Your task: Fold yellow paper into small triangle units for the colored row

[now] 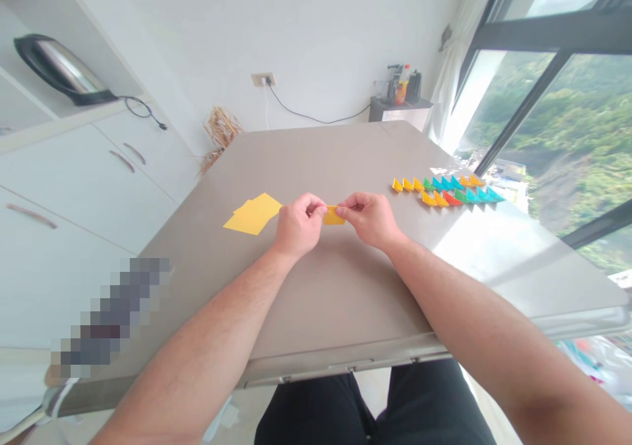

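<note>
A small folded piece of yellow paper (334, 216) is held up between my two hands above the middle of the table. My left hand (300, 224) pinches its left end between thumb and fingers. At the upper right corner, my right hand (371, 218) grips it the same way. My fingers cover both ends, so only the middle of the paper shows. Just left of my left hand lie several flat yellow paper sheets (254, 214), overlapping. Off to the right of my right hand stand two rows of small folded paper boats (444, 199) in yellow, orange, green, blue and red.
The grey-brown table (316, 287) reaches from my lap toward the wall. A pixelated object (113, 313) lies at its left edge. Beyond the far edge, a small cabinet (399, 112) holds bottles. White cupboards (74, 188) stand left; windows (557, 103) line the right.
</note>
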Tool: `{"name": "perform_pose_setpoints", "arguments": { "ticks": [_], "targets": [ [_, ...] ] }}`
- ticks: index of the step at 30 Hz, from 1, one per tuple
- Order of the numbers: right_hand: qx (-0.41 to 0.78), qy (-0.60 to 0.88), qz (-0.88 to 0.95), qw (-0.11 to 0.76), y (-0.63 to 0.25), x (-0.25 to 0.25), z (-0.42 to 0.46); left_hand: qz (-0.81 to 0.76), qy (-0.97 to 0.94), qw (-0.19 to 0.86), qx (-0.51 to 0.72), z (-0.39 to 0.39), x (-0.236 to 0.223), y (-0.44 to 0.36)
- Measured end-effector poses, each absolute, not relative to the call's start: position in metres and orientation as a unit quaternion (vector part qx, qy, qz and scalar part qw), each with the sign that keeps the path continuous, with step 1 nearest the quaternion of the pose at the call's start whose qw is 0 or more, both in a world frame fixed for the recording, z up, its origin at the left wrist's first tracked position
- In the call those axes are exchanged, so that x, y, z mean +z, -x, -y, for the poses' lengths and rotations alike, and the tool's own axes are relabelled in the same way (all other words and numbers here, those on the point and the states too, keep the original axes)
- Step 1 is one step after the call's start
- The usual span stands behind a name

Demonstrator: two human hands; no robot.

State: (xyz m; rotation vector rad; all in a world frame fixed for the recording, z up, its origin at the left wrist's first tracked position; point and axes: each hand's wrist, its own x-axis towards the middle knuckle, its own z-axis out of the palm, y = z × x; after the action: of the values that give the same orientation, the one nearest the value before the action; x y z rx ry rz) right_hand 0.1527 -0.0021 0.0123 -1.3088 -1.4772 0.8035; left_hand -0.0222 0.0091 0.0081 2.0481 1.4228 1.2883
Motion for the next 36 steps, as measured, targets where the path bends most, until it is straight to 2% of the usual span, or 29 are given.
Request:
{"name": "perform_pose_setpoints", "arguments": {
  "ticks": [7,18,25,31,36],
  "targets": [
    [0.369,0.53,0.584,0.492,-0.155,0.01,0.0,-0.508,-0.702,0.186,0.463,-0.013,0.008,0.025],
    [0.341,0.55,0.602,0.468,-0.157,0.014,0.0,-0.526,-0.688,0.205,0.456,-0.014,0.009,0.025],
    [0.388,0.526,0.615,0.441,-0.155,0.019,0.008,-0.492,-0.679,0.286,0.464,-0.017,0.0,0.023],
    [0.374,0.539,0.648,0.386,-0.155,0.02,0.009,-0.474,-0.674,0.32,0.468,-0.015,-0.002,0.02],
    [0.368,0.548,0.645,0.385,-0.155,0.02,0.007,-0.483,-0.641,0.361,0.476,-0.016,-0.002,0.018]
  ]
}}
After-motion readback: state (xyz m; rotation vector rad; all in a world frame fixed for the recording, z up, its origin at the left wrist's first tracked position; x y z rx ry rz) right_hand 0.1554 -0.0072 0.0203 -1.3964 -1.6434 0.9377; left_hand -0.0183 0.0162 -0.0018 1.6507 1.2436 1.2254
